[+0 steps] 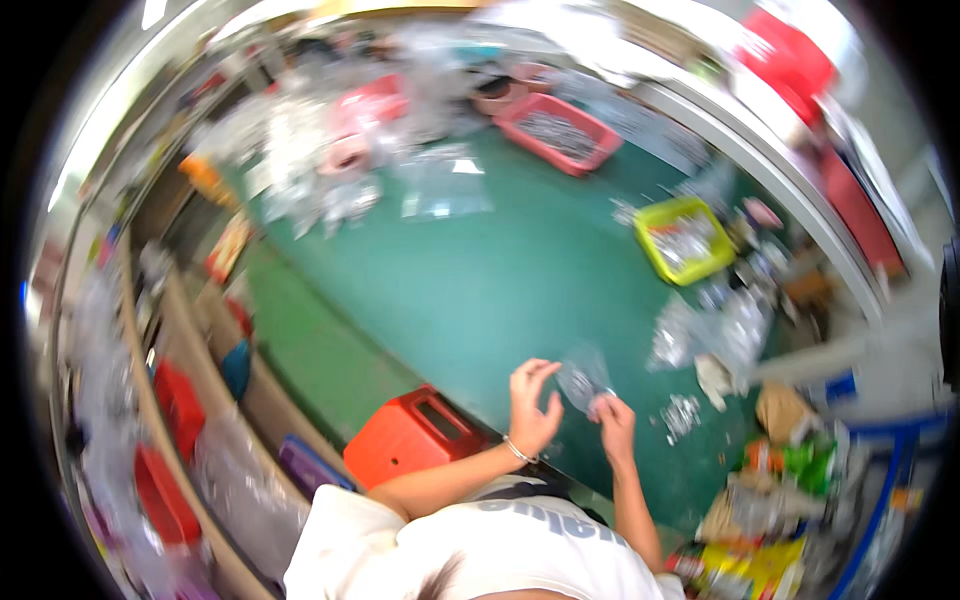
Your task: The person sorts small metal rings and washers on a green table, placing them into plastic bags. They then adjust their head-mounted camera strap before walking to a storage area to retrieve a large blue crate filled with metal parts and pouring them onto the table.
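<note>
A small clear plastic bag (pixel 583 378) hangs over the green table, with something small and greyish inside that is too blurred to name. My right hand (pixel 614 424) pinches its lower right edge between thumb and fingers. Just left of the bag, my left hand (pixel 534 408) has its thumb and fingers apart and holds nothing; a bracelet circles that wrist. On the table right of my right hand lies a loose pile of small shiny metal pieces (pixel 682 417).
A yellow-green tray (pixel 642 238) and a pink tray (pixel 607 150) hold small metallic parts. Clear bags (pixel 447 180) cover the far left. A red-orange plastic stool (pixel 395 446) stands by my left forearm. Crumpled bags (pixel 740 330) and colourful packets (pixel 770 565) crowd the right side.
</note>
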Motion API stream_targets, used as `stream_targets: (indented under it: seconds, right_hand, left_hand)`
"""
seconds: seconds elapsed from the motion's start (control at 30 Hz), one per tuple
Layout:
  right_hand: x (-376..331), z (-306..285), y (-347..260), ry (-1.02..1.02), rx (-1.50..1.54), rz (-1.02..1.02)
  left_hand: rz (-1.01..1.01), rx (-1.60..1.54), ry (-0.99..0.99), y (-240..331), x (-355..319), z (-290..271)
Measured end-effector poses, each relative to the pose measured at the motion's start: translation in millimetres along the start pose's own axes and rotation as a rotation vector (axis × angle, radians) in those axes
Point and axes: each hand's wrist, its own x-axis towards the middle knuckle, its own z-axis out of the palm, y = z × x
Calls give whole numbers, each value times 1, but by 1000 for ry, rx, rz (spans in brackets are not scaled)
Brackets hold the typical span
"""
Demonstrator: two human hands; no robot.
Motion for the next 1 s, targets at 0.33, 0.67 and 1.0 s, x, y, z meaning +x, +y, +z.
stream_targets:
  seconds: [0.33, 0.67, 1.0]
  right_hand:
    - [-47, 10, -28, -532, 256, 212]
    - [-113, 65, -97, -526, -17, -163]
    - [-181, 170, -43, -1493, -165, 174]
  left_hand:
    - [-139, -267, -521, -88, -69, -42]
    - [-247, -465, 30, -43, -214, -83]
    - [-530, -154, 708, 28, -318, -167]
